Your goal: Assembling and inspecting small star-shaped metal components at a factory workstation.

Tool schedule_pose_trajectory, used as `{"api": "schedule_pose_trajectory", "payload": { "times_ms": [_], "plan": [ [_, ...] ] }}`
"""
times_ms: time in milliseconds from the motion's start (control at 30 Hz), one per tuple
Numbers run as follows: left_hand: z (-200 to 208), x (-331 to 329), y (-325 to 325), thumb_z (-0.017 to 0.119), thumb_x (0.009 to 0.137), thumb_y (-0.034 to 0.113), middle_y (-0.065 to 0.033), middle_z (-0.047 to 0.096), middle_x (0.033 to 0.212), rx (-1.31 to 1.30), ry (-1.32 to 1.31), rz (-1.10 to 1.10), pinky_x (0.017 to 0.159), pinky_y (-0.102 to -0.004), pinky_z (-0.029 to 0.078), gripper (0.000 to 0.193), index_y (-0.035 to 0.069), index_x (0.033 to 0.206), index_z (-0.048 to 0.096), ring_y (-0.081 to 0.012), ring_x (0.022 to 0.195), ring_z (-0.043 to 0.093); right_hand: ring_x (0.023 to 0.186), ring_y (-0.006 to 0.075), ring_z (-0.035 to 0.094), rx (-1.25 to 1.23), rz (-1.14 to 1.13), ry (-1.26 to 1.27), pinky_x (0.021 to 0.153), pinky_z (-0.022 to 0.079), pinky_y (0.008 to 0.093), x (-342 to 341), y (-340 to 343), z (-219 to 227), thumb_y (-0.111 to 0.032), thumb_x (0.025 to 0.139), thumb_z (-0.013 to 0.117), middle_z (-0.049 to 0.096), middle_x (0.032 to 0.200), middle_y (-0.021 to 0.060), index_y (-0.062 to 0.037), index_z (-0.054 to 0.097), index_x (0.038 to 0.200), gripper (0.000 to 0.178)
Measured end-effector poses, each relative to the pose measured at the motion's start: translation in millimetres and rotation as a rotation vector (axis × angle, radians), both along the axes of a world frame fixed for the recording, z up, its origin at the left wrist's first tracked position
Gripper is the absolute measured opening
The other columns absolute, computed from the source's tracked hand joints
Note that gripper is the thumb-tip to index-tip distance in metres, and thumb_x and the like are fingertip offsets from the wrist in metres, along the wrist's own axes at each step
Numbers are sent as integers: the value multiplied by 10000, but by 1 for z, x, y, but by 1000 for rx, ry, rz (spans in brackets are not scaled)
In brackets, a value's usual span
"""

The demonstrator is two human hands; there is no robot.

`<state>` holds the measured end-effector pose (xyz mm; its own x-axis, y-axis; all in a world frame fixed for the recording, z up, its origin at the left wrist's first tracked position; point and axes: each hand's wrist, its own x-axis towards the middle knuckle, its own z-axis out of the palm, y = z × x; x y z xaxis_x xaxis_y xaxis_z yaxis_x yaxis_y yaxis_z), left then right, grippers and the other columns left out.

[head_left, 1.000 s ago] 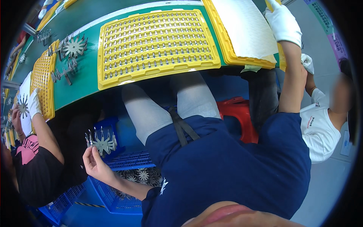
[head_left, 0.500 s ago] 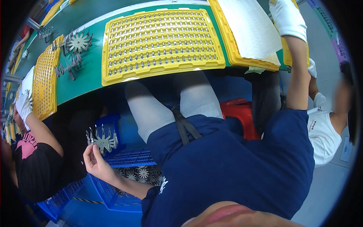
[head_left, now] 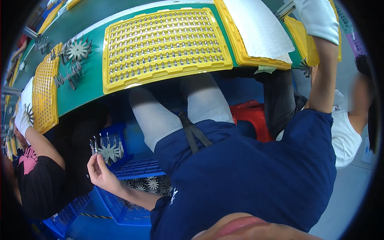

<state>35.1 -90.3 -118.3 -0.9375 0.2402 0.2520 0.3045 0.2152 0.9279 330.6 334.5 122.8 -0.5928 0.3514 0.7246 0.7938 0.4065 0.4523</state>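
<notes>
"In the head view, what do the containers hold?"
"The yellow tray (head_left: 160, 75) on the green table (head_left: 92, 78) carries rows of small metal tips (head_left: 169, 63). Low on the left, past the left forearm, 1 blue basket (head_left: 110, 206) is heaped with grey star-shaped plates (head_left: 153, 184). To the right of the tray, a white sheet (head_left: 260, 32) covers a yellow stack (head_left: 232, 34)."
"Where is the wheel (head_left: 109, 153)?"
"At the left hand (head_left: 100, 172), lower than the table edge and left of the 2 thighs."
"How is it gripped?"
"The bare thumb and fingertips pinch it at its near, left side."
"And the right hand (head_left: 320, 20)?"
"It wears a white glove, up in the top right corner. The frame cuts off its fingers, so I cannot tell whether it grasps the other tray (head_left: 313, 51) beside its wrist."
"Which way does the wheel point?"
"Its clips (head_left: 108, 141) stand mostly toward the top of the picture. The body is about round, so I cannot pick out a long axis."
"Its looks?"
"Dull grey metal, star-edged, with slim clips around it and shinier ends."
</notes>
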Motion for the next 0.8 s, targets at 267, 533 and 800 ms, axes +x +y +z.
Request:
{"api": "schedule_pose_trajectory", "payload": {
  "times_ms": [267,533,800],
  "plan": [
    [-1,3,-3,661,933,2,-65,680,929,7,-27,28,780,-201,492,100,-42,1022,677,-99,845,624,1052,295,643,-388,295,-2,922,493,363,-54,-73,-16,-229,957,607,661,1212,174,-77,636,1273,352],
    [-12,-1,-11,659,939,7,-59,682,932,-1,-19,17,775,-206,507,105,-46,1029,671,-95,847,628,750,360,655,-311,22,-212,675,541,445,-38,36,-108,-184,975,521,612,858,208,-297,570,1383,426],
    [-12,2,-14,656,941,-1,-57,682,932,18,-50,24,771,-196,502,102,-45,1032,668,-87,846,626,949,356,678,-451,-159,-264,804,549,453,-28,62,-133,-126,970,486,653,1035,185,-254,580,1373,433]
  ]
}}
